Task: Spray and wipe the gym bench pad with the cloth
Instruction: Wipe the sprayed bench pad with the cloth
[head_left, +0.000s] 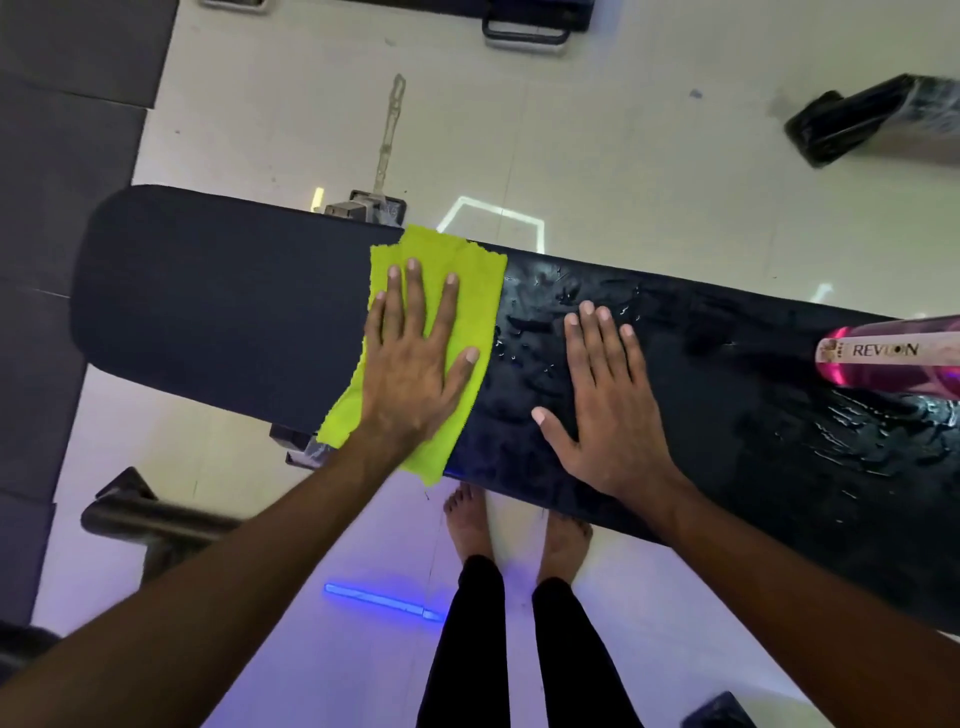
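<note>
Two bare forearms reach in from the bottom corners, and between them stand the person's black-trousered legs and bare feet on the pale tiled floor. Further out, the left hand lies flat and open, fingers spread, palm pressed down on the yellow-green cloth; it grips nothing, only bears on the fabric. That cloth is spread across the full width of the black bench pad, its far edge at the pad's far side beyond the fingertips, its near end hanging a little over the near edge below the wrist. Just beside the cloth, on the thumb side of the left hand, the right hand rests open as well, palm on the bare pad, fingers close together and thumb out toward the cloth, holding nothing. Around and past the right hand the pad surface glistens with streaks and beads of liquid, while the stretch outboard of the left hand looks matt and dry. Well to the outer side of the right hand, a pink translucent spray bottle with a printed label sits on the wet part of the pad, partly cut off by the frame edge. Metal frame parts of the bench show just beyond the cloth's far edge.
</note>
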